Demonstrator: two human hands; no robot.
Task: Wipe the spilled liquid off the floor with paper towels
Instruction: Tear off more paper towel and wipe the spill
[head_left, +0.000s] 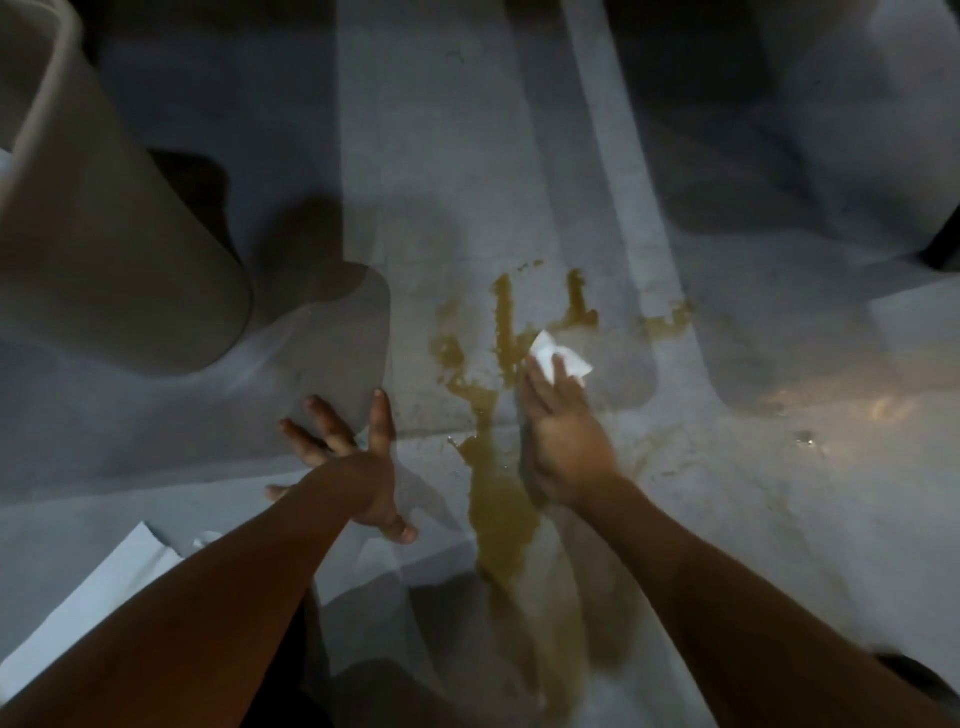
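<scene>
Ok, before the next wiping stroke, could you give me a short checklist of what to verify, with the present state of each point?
1. Paper towel under the right hand: ok, the fingers press on it.
2. Towel touching the spilled liquid: ok, it lies at the upper streaks.
3. Towel still absorbent: cannot tell, only its white top shows.
4. Left hand clear of the liquid: ok, it rests spread on the floor, beside the puddle.
5. Spill nearly removed: not ok, a long yellowish puddle remains between the arms.
6. Spare white paper within reach: ok, near the left forearm.
</scene>
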